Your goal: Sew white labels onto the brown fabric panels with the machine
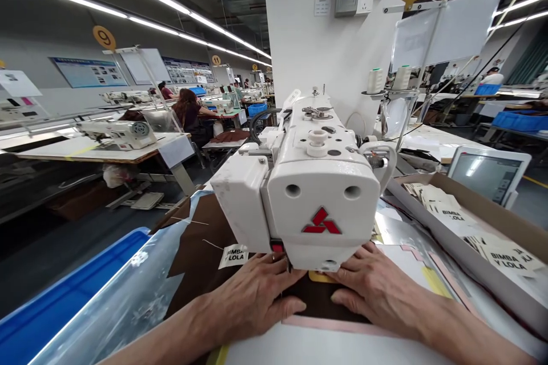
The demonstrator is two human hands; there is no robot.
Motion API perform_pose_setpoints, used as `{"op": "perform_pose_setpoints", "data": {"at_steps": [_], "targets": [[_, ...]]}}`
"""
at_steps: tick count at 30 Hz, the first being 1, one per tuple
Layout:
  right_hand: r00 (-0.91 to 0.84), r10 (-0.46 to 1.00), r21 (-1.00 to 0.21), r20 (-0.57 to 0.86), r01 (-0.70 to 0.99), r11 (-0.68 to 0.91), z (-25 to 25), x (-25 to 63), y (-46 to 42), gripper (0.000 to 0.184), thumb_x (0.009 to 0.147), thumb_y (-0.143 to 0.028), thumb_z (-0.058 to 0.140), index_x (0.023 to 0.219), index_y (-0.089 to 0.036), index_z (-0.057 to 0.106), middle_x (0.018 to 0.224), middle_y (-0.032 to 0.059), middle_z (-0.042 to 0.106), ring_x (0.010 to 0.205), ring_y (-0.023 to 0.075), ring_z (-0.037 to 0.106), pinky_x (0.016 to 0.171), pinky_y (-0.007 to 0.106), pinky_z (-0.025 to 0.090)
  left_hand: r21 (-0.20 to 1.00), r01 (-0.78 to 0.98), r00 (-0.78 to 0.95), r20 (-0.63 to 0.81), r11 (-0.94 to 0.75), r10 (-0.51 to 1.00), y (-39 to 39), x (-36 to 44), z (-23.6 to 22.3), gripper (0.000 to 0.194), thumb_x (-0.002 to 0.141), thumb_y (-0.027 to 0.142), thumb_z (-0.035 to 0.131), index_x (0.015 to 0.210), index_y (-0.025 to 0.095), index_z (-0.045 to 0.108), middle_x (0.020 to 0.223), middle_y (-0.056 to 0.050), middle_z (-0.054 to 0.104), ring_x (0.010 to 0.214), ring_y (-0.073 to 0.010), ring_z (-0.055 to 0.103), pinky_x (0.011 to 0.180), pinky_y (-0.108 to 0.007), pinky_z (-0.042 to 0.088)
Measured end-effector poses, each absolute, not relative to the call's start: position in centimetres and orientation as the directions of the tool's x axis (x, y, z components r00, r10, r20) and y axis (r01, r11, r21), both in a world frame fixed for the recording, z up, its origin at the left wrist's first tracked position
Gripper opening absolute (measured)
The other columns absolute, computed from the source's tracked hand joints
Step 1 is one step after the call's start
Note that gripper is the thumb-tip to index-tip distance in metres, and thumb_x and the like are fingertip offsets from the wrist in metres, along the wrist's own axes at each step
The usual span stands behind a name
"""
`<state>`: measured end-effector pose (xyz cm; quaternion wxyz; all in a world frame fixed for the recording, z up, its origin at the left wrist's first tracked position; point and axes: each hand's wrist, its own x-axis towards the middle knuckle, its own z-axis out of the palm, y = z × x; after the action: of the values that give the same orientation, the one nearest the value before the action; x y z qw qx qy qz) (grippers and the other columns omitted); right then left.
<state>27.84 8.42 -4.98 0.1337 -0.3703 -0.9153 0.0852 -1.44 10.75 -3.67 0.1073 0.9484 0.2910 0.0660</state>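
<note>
A white sewing machine head (323, 179) with a red three-diamond mark stands straight in front of me and hides the needle area. Dark brown fabric (319, 299) lies beneath it. My left hand (257, 291) rests flat on this fabric left of the head, fingers stretched forward. Close to its fingertips is a white "BIMBA Y LOLA" label (233, 256) on the brown cloth. On the other side, my right hand (372, 279) lies palm down with extended fingers, their tips partly behind the head. A small yellow piece (319, 277) shows between the hands.
An open box (406, 205) of more labels stands at the right, beside a tilted display screen (488, 179). A blue bin (81, 291) sits low at the left. Thread cones (375, 81) stand behind. Further back, a person (188, 111) sits among other sewing stations.
</note>
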Motion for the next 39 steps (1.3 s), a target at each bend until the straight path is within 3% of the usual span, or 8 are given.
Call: {"op": "perform_pose_setpoints", "data": {"at_steps": [5,9,15,20,25,30,35,39], "targets": [[-0.701,0.692,-0.262,0.169,0.645,0.718,-4.7,27.6,8.3,0.032,0.111,-0.045,0.056,0.135,-0.028,0.068,0.13,0.0025,0.074,0.12,0.0247,0.063,0.11,0.045,0.041,0.212,0.557,0.819,0.016,-0.803,0.573,10.4,-1.6,-3.6,0.059,0.101,0.026,0.072,0.155,0.027,0.049,0.136,-0.007,0.068,0.13,-0.0364,0.062,0.111,-0.049,0.048],[-0.697,0.692,-0.234,0.188,0.652,0.721,-4.9,28.1,7.8,0.033,0.111,-0.042,0.057,0.137,-0.024,0.066,0.135,0.0044,0.071,0.122,0.0262,0.061,0.111,0.048,0.044,0.208,0.558,0.82,0.016,-0.804,0.573,10.2,-1.8,-3.8,0.055,0.102,0.026,0.07,0.154,0.026,0.051,0.137,-0.008,0.068,0.132,-0.0362,0.06,0.114,-0.052,0.047],[-0.619,0.708,-0.12,0.342,0.718,0.686,-6.7,30.3,6.0,0.035,0.108,-0.035,0.062,0.139,-0.019,0.066,0.143,0.0059,0.068,0.124,0.0284,0.062,0.11,0.05,0.048,0.185,0.557,0.816,0.059,-0.81,0.574,10.2,-2.1,-4.2,0.052,0.105,0.03,0.068,0.154,0.024,0.053,0.146,-0.009,0.064,0.141,-0.0357,0.054,0.12,-0.053,0.044],[-0.648,0.701,-0.027,0.298,0.728,0.685,-7.2,30.4,5.0,0.046,0.105,-0.043,0.066,0.142,-0.015,0.066,0.146,0.0084,0.066,0.121,0.0321,0.067,0.104,0.052,0.056,0.151,0.546,0.816,0.125,-0.824,0.564,9.4,-4.1,-5.0,0.054,0.105,0.035,0.067,0.156,0.026,0.052,0.153,-0.007,0.058,0.146,-0.0347,0.05,0.123,-0.051,0.042],[-0.717,0.59,0.002,0.372,0.636,0.771,-6.6,29.1,4.4,0.054,0.102,-0.05,0.068,0.146,-0.019,0.064,0.146,0.0062,0.066,0.118,0.0305,0.072,0.098,0.047,0.06,0.096,0.563,0.816,0.09,-0.821,0.57,7.9,-8.0,-4.8,0.06,0.103,0.031,0.069,0.159,0.028,0.049,0.161,-0.005,0.048,0.151,-0.0335,0.043,0.127,-0.052,0.038],[-0.759,0.539,0.06,0.364,0.597,0.8,-5.7,27.3,4.5,0.059,0.1,-0.057,0.068,0.143,-0.017,0.066,0.145,0.0057,0.065,0.116,0.0303,0.073,0.094,0.046,0.062,0.095,0.535,0.83,0.126,-0.839,0.544,7.8,-7.7,-3.9,0.045,0.106,0.026,0.063,0.15,0.022,0.058,0.157,-0.005,0.054,0.152,-0.0297,0.042,0.129,-0.049,0.035],[-0.763,0.549,-0.017,0.341,0.578,0.816,-5.3,26.5,4.9,0.055,0.102,-0.059,0.066,0.14,-0.02,0.069,0.137,0.0051,0.073,0.117,0.0293,0.073,0.101,0.045,0.057,0.151,0.468,0.857,0.163,-0.871,0.489,8.6,-4.3,-3.5,0.039,0.106,0.026,0.062,0.144,0.018,0.061,0.147,-0.007,0.064,0.143,-0.0296,0.053,0.127,-0.047,0.038],[-0.746,0.556,-0.059,0.367,0.577,0.814,-6.9,26.5,5.1,0.051,0.105,-0.054,0.064,0.145,-0.023,0.064,0.138,0.0032,0.072,0.125,0.0261,0.067,0.112,0.042,0.049,0.163,0.459,0.87,0.117,-0.873,0.479,9.2,-3.3,-3.9,0.041,0.104,0.031,0.069,0.143,0.023,0.063,0.148,-0.006,0.063,0.142,-0.0309,0.054,0.128,-0.048,0.036]]}}
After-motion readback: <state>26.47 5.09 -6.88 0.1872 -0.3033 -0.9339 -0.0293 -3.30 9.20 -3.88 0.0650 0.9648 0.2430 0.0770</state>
